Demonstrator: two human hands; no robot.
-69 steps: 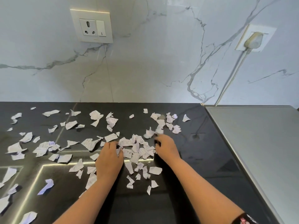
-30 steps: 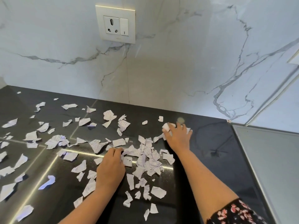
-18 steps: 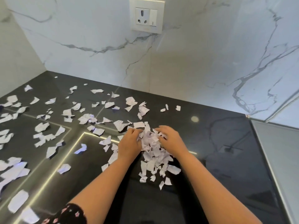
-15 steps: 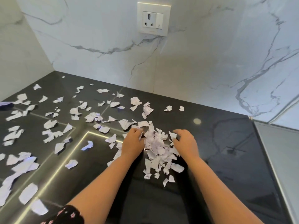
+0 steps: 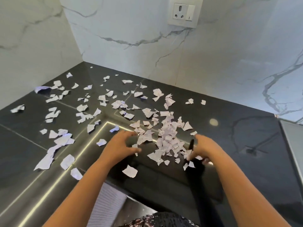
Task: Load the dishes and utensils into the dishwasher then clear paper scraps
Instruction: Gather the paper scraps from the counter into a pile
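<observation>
Paper scraps (image 5: 167, 138) lying heaped on counter (image 5: 246, 161) between my hands, more scattered leftward. Am judging this as gathering step. Left hand (image 5: 121, 148) hovering, fingers spread, empty; right hand (image 5: 203, 149) fingers touching scraps, grip unclear. Next: raking outliers inward.

We face a corner where two white marble walls with grey veins meet: the back wall (image 5: 213, 63) ahead and the side wall (image 5: 32, 46) to our left. A white socket with a switch (image 5: 184, 13) sits high on the back wall. Below runs a glossy black countertop (image 5: 246, 145), jointed in thin lines. It mirrors bright light strips (image 5: 91, 145) and one round lamp spot (image 5: 213, 122). At the right edge we see a grey metal surface (image 5: 293, 145) next to the counter.
</observation>
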